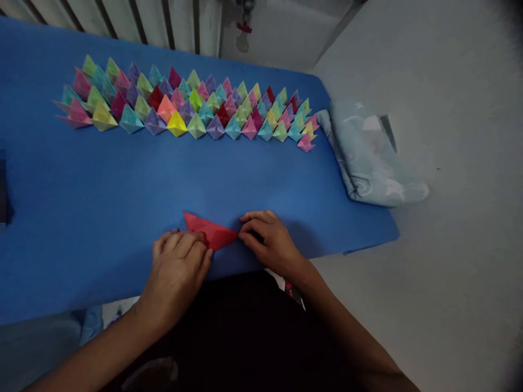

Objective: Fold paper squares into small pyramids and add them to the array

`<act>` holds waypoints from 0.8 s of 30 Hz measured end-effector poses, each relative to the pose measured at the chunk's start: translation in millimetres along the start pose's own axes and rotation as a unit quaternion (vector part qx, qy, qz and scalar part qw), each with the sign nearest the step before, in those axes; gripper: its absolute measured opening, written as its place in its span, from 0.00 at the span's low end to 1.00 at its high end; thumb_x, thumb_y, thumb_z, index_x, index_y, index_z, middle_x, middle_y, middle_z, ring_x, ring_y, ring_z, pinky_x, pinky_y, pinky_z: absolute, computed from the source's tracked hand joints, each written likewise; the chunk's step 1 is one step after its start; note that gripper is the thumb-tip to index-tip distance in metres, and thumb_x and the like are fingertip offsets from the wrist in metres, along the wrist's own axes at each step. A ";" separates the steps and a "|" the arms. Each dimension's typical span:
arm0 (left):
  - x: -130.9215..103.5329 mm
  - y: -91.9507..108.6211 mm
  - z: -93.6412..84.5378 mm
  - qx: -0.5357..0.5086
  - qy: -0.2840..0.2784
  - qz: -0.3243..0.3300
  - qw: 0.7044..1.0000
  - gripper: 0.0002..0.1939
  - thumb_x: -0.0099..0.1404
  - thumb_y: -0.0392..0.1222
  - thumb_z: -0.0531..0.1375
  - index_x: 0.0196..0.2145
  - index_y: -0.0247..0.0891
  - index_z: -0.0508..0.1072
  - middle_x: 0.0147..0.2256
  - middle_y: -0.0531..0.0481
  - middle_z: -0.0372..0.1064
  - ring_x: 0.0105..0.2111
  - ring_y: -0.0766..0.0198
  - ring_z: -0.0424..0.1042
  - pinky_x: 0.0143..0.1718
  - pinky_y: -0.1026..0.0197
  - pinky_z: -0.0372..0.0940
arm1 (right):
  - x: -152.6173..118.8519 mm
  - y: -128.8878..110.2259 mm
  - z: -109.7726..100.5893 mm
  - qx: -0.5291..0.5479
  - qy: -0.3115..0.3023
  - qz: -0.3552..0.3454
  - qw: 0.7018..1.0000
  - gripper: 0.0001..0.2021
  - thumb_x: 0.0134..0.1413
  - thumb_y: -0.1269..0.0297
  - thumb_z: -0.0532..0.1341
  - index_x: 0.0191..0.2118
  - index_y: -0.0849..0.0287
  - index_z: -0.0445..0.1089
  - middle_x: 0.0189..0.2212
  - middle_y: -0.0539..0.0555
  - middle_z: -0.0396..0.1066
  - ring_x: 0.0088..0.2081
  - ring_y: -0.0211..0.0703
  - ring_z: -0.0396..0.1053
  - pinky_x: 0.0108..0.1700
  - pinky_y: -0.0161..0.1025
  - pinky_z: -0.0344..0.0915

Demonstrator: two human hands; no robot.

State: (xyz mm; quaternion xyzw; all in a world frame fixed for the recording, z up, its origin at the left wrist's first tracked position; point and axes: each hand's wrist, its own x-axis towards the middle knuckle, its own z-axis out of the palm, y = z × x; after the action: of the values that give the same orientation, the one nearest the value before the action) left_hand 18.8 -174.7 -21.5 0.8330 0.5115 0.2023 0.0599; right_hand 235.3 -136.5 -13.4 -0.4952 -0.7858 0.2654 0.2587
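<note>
Both hands, left hand [180,258] and right hand [267,239], press fingertips flat on a red folded paper [210,231] near the blue desk's [81,207] front edge, gripping nothing, with rows of paper shapes [192,103] along the back edge and a folded cloth [368,155] off the right edge.

- Blue table surface [81,207] fills the left and centre of the view.
- Pale grey floor [449,272] lies to the right, evenly lit.
- White ribbed radiator [134,22] stands behind the table.
- A valve with a red handle [244,27] sits beside the radiator.
- Folded light-blue patterned cloth [368,158] rests at the table's right end.
</note>
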 end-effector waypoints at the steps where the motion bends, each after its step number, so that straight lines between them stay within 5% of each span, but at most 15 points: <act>1: 0.1 0.1 0.2 0.000 0.000 0.000 1.000 0.09 0.70 0.37 0.54 0.35 0.36 0.73 0.39 0.44 0.74 0.40 0.53 0.70 0.48 0.46 0.59 | -0.4 -1.0 1.0 0.001 0.006 0.005 1.000 0.04 0.58 0.71 0.61 0.32 0.57 0.72 0.41 0.55 0.74 0.47 0.44 0.70 0.50 0.45 0.63; 24: 2.7 -7.1 2.9 0.018 0.000 -0.019 1.000 0.13 0.70 0.42 0.53 0.31 0.37 0.74 0.41 0.41 0.73 0.40 0.51 0.69 0.40 0.48 0.61 | -3.8 -8.6 14.2 -0.027 0.066 0.064 0.995 0.06 0.55 0.72 0.61 0.28 0.56 0.70 0.42 0.55 0.74 0.47 0.47 0.69 0.51 0.47 0.64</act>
State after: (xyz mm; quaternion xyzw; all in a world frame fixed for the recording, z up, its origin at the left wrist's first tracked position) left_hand 15.2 -168.8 -25.6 0.8242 0.5305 0.1923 0.0483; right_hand 221.8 -145.4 -18.4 -0.5677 -0.7404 0.2271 0.2790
